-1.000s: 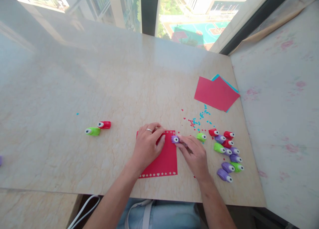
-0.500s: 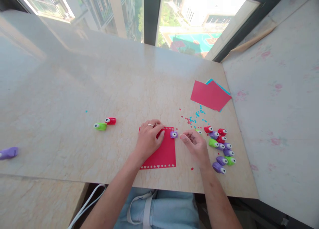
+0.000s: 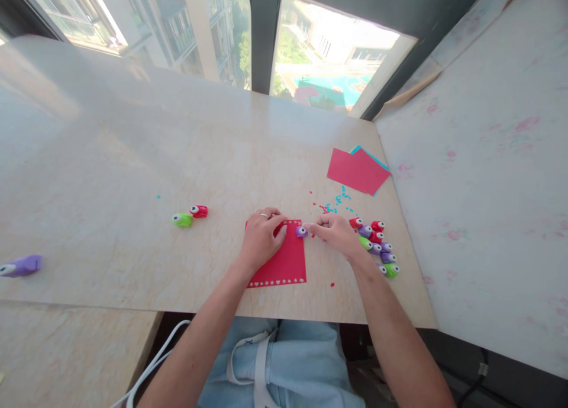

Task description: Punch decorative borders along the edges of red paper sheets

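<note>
A sheet of red paper [image 3: 284,263] lies on the table, with small punched hearts, stars and flowers along its near and far edges. My left hand [image 3: 265,239], a ring on one finger, rests on its upper left part with thumb and fingers apart. At the sheet's right edge, near the far corner, sits a small purple craft punch [image 3: 302,232]. My right hand [image 3: 332,233] is just right of it, thumb and fingertips pinched together by the punch's edge. What that pinch holds, if anything, is too small to make out.
Several red, purple and green punches [image 3: 377,248] stand at the right, partly behind my right forearm. Red and blue paper bits [image 3: 339,199] lie beyond my right hand, below stacked coloured paper [image 3: 358,170]. Left are a green punch [image 3: 181,219], a red punch [image 3: 199,211] and a larger purple punch [image 3: 22,266].
My right hand has moved left, closer to the purple punch on the sheet's edge. My left hand stays on the paper. The whole view has shifted slightly.
</note>
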{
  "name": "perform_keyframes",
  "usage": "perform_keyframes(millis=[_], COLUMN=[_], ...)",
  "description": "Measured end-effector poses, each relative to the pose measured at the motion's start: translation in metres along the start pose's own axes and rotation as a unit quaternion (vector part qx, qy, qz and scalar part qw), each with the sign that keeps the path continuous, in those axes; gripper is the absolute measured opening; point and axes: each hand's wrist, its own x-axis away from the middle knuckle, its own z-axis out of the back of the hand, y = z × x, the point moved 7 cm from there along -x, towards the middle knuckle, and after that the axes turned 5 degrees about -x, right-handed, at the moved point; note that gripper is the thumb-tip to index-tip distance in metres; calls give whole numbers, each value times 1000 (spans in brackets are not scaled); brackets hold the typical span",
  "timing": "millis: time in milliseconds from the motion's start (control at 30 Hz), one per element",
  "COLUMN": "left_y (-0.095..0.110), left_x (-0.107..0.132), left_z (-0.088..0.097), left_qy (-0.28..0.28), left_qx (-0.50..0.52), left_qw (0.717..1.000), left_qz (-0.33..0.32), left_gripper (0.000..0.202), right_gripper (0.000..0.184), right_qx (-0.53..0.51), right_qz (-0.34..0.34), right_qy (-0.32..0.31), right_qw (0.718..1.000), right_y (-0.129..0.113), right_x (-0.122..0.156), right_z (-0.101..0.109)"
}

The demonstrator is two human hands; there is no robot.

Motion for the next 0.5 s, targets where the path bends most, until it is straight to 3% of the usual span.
perform_keyframes(millis=[500], left_y=[-1], left_x=[1], left_z=[-3], left_qy=[4], left_qx=[0], left_qw=[1000], left_qz=[-1], left_gripper=[17], right_gripper=[46], right_qx=[32], right_qz=[6], right_qy=[15], right_qw=[999], right_y=[-10], right_x=[4], right_z=[-2])
